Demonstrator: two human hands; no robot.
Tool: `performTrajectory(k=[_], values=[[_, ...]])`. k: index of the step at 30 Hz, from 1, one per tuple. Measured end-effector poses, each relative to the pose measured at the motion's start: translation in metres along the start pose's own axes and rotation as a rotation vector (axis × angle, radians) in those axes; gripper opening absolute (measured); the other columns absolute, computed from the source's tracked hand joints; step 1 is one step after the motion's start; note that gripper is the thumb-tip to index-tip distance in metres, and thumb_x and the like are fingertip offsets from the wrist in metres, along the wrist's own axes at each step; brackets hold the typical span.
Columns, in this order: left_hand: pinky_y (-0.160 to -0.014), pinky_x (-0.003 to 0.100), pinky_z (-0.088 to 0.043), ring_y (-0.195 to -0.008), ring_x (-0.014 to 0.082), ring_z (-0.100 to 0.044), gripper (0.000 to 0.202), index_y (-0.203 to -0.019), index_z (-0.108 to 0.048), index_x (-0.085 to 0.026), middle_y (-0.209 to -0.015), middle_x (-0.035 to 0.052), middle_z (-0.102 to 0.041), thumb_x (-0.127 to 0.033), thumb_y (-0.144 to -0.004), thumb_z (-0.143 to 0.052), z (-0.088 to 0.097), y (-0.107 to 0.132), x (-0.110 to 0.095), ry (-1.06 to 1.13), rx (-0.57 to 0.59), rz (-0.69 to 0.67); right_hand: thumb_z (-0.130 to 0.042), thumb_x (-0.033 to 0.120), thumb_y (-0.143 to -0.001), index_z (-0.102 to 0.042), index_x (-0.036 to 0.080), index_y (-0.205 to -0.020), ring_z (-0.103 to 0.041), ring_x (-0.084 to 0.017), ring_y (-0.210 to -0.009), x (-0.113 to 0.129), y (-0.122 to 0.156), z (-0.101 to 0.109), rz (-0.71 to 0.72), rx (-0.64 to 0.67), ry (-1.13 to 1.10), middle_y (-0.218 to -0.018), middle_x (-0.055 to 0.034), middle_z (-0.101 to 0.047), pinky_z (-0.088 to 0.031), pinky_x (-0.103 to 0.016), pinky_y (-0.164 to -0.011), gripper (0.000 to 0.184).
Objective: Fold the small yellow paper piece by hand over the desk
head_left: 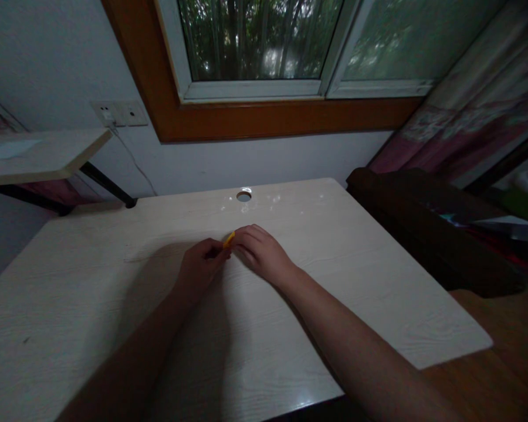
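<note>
A small yellow object (229, 240) is pinched between my two hands over the middle of the pale wood-grain desk (356, 281). Its kind cannot be made out, as fingers cover most of it. My left hand (202, 262) is closed, with thumb and fingertips at the object's left and lower side. From the right, my right hand (264, 251) reaches over with bent fingers, their tips closed on the other end. The fingertips of both hands almost meet around it.
Behind the hands, a round cable hole (244, 197) is cut near the desk's back edge. A raised shelf (70, 158) on black legs stands at the back left. Above are wall sockets (121, 113) with a plugged-in cable and a window (259, 88); a dark brown piece of furniture (405, 223) adjoins the right.
</note>
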State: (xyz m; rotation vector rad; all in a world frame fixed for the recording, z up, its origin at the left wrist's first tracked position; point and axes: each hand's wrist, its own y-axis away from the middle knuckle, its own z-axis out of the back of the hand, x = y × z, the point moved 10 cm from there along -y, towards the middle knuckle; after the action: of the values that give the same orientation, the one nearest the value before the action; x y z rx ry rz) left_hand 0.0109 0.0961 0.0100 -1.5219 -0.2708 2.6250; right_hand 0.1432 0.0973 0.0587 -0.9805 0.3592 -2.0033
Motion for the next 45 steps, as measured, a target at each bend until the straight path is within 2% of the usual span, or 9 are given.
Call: performTrajectory(k=[4, 7, 14, 18, 23, 28, 35, 39, 45], values=[[-0.069, 0.024, -0.049, -0.07, 0.0144, -0.064, 0.01, -0.081, -0.068, -0.019, -0.079, 0.0016, -0.071, -0.027, -0.081, -0.063, 0.003, 0.002, -0.014, -0.111, -0.027, -0.105, -0.047, 0.019, -0.096, -0.06, 0.019, -0.102, -0.056, -0.022, -0.099, 0.0, 0.0, -0.002, 0.009, 0.008, 0.025, -0.103, -0.0106, -0.063, -0.047, -0.039, -0.088, 0.014], [-0.069, 0.024, -0.049, -0.071, 0.0146, -0.064, 0.01, -0.081, -0.067, -0.019, -0.079, 0.0018, -0.07, -0.027, -0.082, -0.062, 0.003, 0.003, -0.015, -0.118, -0.029, -0.121, -0.046, 0.017, -0.095, -0.058, 0.019, -0.101, -0.056, -0.021, -0.098, -0.001, 0.0, -0.003, -0.016, -0.007, -0.038, -0.102, -0.01, -0.062, -0.048, -0.036, -0.088, 0.013], [-0.066, 0.024, -0.047, -0.07, 0.0152, -0.064, 0.019, -0.08, -0.068, -0.019, -0.077, 0.0015, -0.071, -0.037, -0.082, -0.064, 0.002, 0.002, -0.003, -0.026, -0.025, -0.016, -0.05, 0.016, -0.094, -0.058, 0.019, -0.094, -0.058, -0.018, -0.093, -0.012, 0.001, -0.004, -0.135, -0.076, -0.167, -0.095, -0.007, -0.062, -0.047, -0.033, -0.084, 0.009], [-0.064, 0.024, -0.046, -0.069, 0.0156, -0.063, 0.025, -0.081, -0.068, -0.019, -0.076, 0.0017, -0.07, -0.043, -0.081, -0.064, 0.001, 0.001, 0.005, 0.02, -0.018, 0.05, -0.056, 0.021, -0.091, -0.06, 0.021, -0.095, -0.059, -0.016, -0.084, -0.024, 0.006, -0.008, -0.247, -0.116, -0.268, -0.092, -0.0043, -0.063, -0.048, -0.03, -0.076, 0.006], [-0.065, 0.024, -0.046, -0.07, 0.0157, -0.063, 0.024, -0.08, -0.068, -0.019, -0.075, 0.0016, -0.07, -0.043, -0.08, -0.065, 0.0, 0.002, 0.01, 0.076, -0.01, 0.084, -0.06, 0.023, -0.087, -0.061, 0.021, -0.092, -0.059, -0.014, -0.075, -0.033, 0.009, -0.012, -0.33, -0.154, -0.354, -0.086, -0.002, -0.062, -0.047, -0.026, -0.066, 0.006], [-0.065, 0.025, -0.046, -0.07, 0.0163, -0.064, 0.022, -0.078, -0.068, -0.019, -0.074, 0.0015, -0.07, -0.04, -0.079, -0.066, 0.0, 0.003, 0.011, 0.076, -0.007, 0.117, -0.062, 0.022, -0.084, -0.06, 0.021, -0.09, -0.058, -0.013, -0.073, -0.037, 0.011, -0.016, -0.364, -0.166, -0.392, -0.084, -0.0012, -0.061, -0.047, -0.026, -0.066, 0.006], [-0.069, 0.026, -0.048, -0.072, 0.0172, -0.066, 0.021, -0.075, -0.068, -0.018, -0.073, 0.0028, -0.072, -0.039, -0.077, -0.067, -0.003, 0.001, 0.011, 0.179, 0.003, 0.149, -0.065, 0.029, -0.083, -0.056, 0.022, -0.095, -0.057, -0.013, -0.068, -0.053, 0.017, -0.032, -0.479, -0.223, -0.653, -0.078, 0.0011, -0.06, -0.048, -0.027, -0.063, 0.017], [-0.069, 0.026, -0.05, -0.07, 0.0168, -0.068, 0.023, -0.075, -0.067, -0.017, -0.073, 0.0033, -0.072, -0.04, -0.076, -0.07, -0.006, 0.002, 0.012, 0.306, 0.013, 0.237, -0.071, 0.03, -0.078, -0.052, 0.024, -0.104, -0.058, -0.012, -0.072, -0.055, 0.015, -0.035, -0.464, -0.27, -0.847, -0.088, 0.0, -0.062, -0.047, -0.025, -0.064, 0.033], [-0.072, 0.029, -0.053, -0.072, 0.0185, -0.07, 0.028, -0.074, -0.065, -0.016, -0.073, 0.0041, -0.072, -0.043, -0.074, -0.072, -0.012, 0.004, 0.014, 0.406, 0.05, 0.269, -0.075, 0.028, -0.075, -0.053, 0.024, -0.104, -0.058, -0.011, -0.071, -0.059, 0.015, -0.038, -0.484, -0.302, -0.936, -0.088, 0.0011, -0.062, -0.046, -0.025, -0.065, 0.036]])
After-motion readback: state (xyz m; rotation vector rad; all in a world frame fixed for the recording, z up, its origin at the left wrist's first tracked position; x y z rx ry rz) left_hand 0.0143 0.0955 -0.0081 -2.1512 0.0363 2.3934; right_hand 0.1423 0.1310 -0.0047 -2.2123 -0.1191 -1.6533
